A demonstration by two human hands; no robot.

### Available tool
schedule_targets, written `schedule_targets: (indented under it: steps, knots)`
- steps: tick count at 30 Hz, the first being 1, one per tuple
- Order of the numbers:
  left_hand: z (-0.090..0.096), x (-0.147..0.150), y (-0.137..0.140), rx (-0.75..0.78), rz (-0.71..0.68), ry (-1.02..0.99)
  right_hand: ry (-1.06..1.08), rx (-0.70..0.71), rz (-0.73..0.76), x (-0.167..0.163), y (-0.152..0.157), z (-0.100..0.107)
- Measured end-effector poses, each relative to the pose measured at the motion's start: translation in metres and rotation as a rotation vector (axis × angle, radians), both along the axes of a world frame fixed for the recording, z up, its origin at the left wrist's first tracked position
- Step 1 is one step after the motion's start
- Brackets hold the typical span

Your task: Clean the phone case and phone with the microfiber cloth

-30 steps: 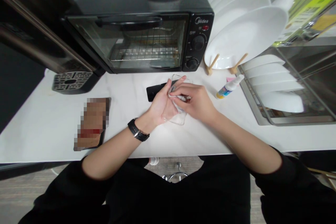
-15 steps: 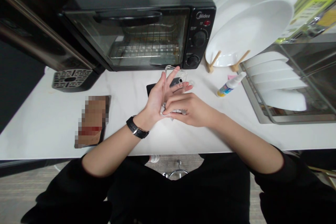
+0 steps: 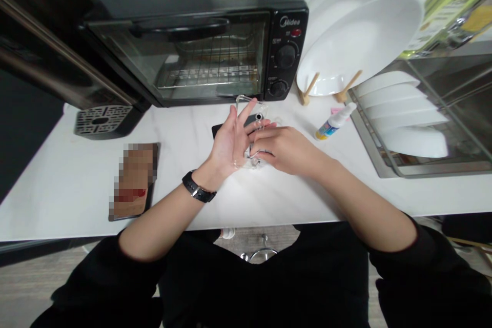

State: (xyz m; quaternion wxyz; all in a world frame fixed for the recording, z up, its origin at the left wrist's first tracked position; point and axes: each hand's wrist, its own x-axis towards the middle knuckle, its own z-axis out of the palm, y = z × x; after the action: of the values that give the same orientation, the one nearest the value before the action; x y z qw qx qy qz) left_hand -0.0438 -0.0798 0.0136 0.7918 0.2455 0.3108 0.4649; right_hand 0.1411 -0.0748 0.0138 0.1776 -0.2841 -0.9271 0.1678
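Observation:
A clear phone case (image 3: 237, 136) rests on my left hand (image 3: 230, 141), which is palm up under it, fingers stretched and partly spread. My right hand (image 3: 282, 147) is closed, fingers bent and pressed down at the case's lower part. Between those fingers is a crumpled white wipe (image 3: 253, 161) with dark marks, mostly hidden. Behind my left hand a dark phone (image 3: 217, 131) lies on the counter, largely covered by the hand and case. A black wristband (image 3: 199, 188) is on my left wrist.
A black toaster oven (image 3: 286, 77) stands behind the hands. To the right are a small spray bottle (image 3: 334, 122), white plates (image 3: 361, 46) in a wooden rack and a glass-lidded bin of bowls (image 3: 415, 143). A blurred-out tablet or phone (image 3: 134, 179) lies left on the white counter (image 3: 184, 148).
My right hand has slid up and to the right across the case, away from its lower left corner, with the wipe. My left hand stays under the case. The view has shifted slightly.

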Motion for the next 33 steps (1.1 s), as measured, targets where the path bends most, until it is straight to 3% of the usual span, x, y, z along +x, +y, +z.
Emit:
schedule_targets:
  steps: [3, 8, 14, 20, 27, 33]
  knots:
    - [-0.002, 0.0, 0.0, -0.035, -0.009, -0.032, 0.021, 0.061, -0.076, 0.001, 0.003, -0.001]
    - [-0.003, 0.007, -0.005, -0.108, -0.047, -0.091, 0.018, 0.2, -0.357, 0.005, 0.013, 0.001]
    - [-0.004, 0.008, -0.007, -0.09, -0.165, -0.089, 0.206, 0.255, -0.55, 0.006, 0.019, -0.004]
    - [-0.005, 0.005, -0.006, -0.082, -0.217, -0.125, 0.408, 0.209, -0.555, 0.0, 0.014, -0.006]
    - [-0.019, 0.008, -0.006, -0.088, -0.3, -0.152, 0.454, 0.116, -0.464, -0.005, 0.011, -0.007]
    - [-0.001, 0.014, -0.008, -0.19, -0.11, -0.143, 0.463, 0.04, -0.264, -0.009, 0.005, -0.009]
